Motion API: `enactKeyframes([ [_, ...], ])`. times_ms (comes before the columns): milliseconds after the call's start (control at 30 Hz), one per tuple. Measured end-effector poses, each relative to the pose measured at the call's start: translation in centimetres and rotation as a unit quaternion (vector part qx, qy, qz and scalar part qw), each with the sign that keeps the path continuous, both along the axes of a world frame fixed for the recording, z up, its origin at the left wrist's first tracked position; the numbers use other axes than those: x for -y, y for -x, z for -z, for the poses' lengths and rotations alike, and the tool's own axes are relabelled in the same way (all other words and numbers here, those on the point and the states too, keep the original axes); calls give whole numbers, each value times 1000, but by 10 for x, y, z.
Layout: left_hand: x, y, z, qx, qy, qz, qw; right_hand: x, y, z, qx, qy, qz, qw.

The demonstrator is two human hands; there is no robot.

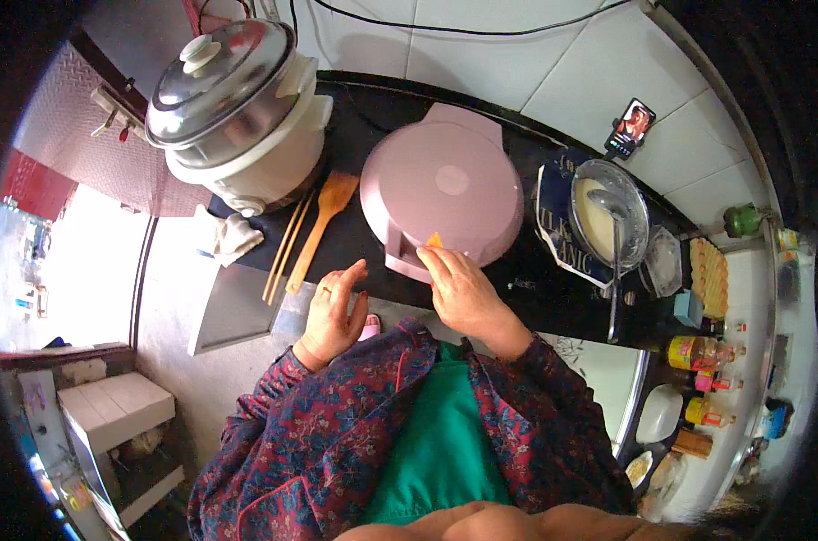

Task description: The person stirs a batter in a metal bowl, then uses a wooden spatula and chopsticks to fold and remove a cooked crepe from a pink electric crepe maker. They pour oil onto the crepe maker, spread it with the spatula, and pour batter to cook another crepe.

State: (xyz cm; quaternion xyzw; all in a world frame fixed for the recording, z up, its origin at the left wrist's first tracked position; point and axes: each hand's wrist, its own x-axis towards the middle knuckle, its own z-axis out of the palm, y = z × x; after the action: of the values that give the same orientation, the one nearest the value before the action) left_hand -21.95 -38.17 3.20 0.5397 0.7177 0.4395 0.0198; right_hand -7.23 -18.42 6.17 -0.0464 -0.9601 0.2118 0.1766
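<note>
A round pink electric griddle (pixel 449 179) stands with its lid down on the black counter. My right hand (pixel 466 291) rests its fingertips at the front handle of the griddle, beside a small orange triangle mark; whether it grips the handle cannot be told. My left hand (pixel 338 311) is in the air in front of the counter's edge, fingers bent, holding nothing. Left of the griddle lie a wooden spatula (pixel 324 220) and a pair of chopsticks (pixel 288 247). To the right, a glass bowl (pixel 635 253) holds pale batter (pixel 591 209) and a metal ladle (pixel 615 270).
A lidded steel pot sits in a white electric cooker (pixel 267 176) at the back left, near a crumpled cloth (pixel 236 238). A phone (pixel 630 127) on a holder, an egg tray (pixel 709 277) and oil bottles (pixel 693 353) are at the right.
</note>
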Motion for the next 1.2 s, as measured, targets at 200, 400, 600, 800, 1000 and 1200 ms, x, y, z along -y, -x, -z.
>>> enactKeyframes([
  [200,33,53,24,33,28,-16,999,18,18,23,120,55,54,990],
  [400,37,73,34,59,41,-24,997,12,20,23,144,61,43,987],
  [600,37,78,35,33,62,-66,995,-18,31,-59,128,64,37,989],
  [800,34,71,42,57,62,-111,990,-113,84,-176,80,-68,50,993],
  [1000,31,54,53,61,77,-140,985,-244,150,-224,-20,-264,107,958],
  [1200,37,34,53,100,113,-197,969,-343,210,-218,-59,-290,99,950],
])
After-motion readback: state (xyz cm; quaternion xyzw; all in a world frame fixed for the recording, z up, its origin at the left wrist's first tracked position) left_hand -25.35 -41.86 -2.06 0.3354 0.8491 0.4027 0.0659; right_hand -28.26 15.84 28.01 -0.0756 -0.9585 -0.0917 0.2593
